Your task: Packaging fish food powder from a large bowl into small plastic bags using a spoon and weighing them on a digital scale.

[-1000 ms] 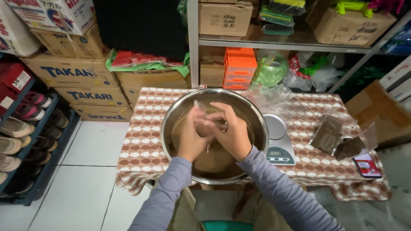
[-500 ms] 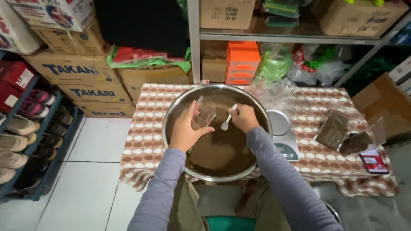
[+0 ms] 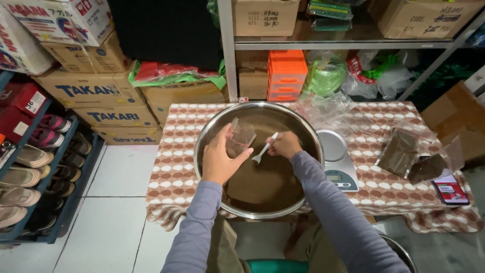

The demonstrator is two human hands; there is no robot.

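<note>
head view: left hand (image 3: 218, 161) has its fingers wrapped round a small clear bag (image 3: 239, 137) over the big steel bowl (image 3: 212, 126) of brown powder, mid worktop. right hand (image 3: 286, 144) pinches a white spoon (image 3: 263, 149) beside the bag. scale (image 3: 337, 163) touches the bowl's right side.

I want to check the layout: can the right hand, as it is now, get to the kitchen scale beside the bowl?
Probably yes. The scale sits right beside the bowl, with nothing between; but the right hand holds a white spoon.
</note>
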